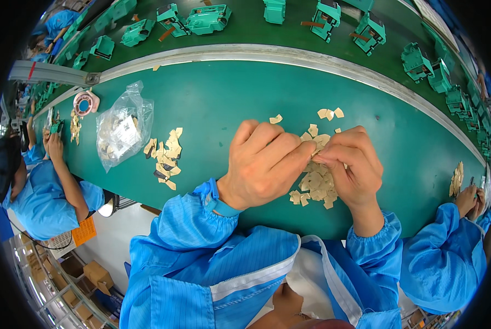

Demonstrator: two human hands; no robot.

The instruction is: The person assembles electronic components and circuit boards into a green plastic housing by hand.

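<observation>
My left hand (264,164) and my right hand (356,164) meet fingertip to fingertip over the bench, each closed in a pinch. What they pinch is small and almost wholly hidden by the fingers. Right below them lies a pile of small, flat, cream-coloured pieces (319,183), partly covered by my hands. A few loose cream pieces (329,114) lie just beyond my right hand, and a single one (276,119) beyond my left. A blue band circles my left wrist.
Left of my hands lies another heap of cream and dark pieces (167,156), beside a clear plastic bag (124,129) and a tape roll (85,103). Behind a metal rail (245,52), green plastic housings (208,20) stand on a belt. Co-workers in blue sit at both sides.
</observation>
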